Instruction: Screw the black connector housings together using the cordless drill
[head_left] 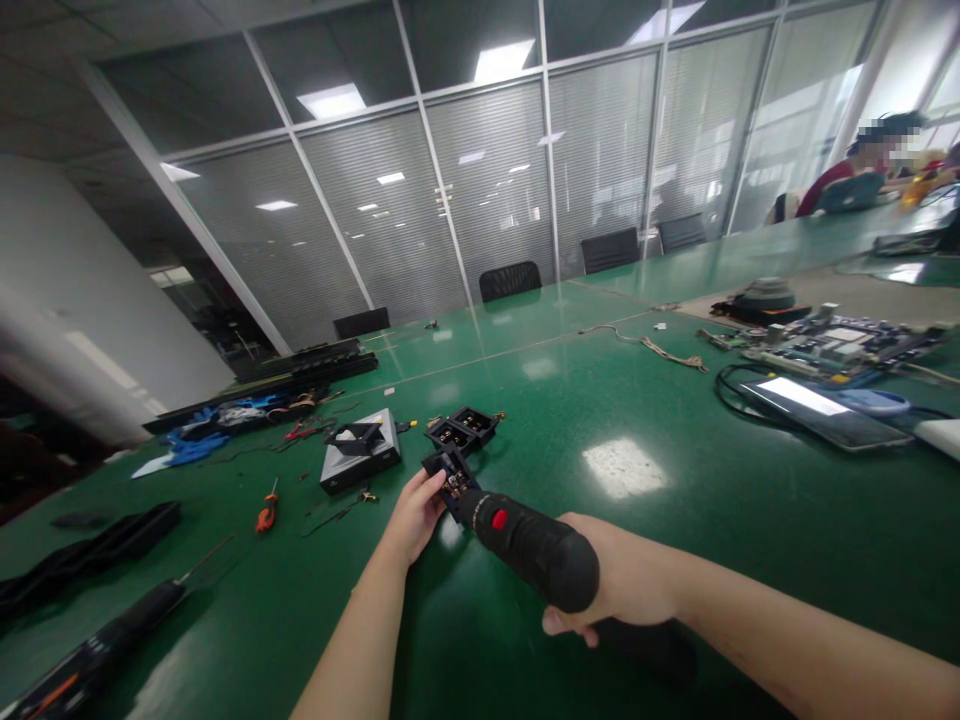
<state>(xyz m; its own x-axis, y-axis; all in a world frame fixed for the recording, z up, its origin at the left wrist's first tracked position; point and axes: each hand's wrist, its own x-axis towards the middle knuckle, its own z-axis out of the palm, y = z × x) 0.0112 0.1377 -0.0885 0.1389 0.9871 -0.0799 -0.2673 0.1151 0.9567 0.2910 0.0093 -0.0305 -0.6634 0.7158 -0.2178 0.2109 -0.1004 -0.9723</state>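
Observation:
In my right hand is a black cordless screwdriver with a red button, its fingers wrapped round the grip. The tool's front end points down at a small black housing with metal parts inside; its tip is hidden against that part. My left hand grips the housing by its left side, thumb on top. Just beyond lie two similar black housings with brass-coloured pieces in them. A grey metal box with a black bracket on top sits to the left.
An orange-handled screwdriver and a long black power tool lie on the green table at left, near black trays and blue gloves. A phone and circuit boards lie right. A person sits far right.

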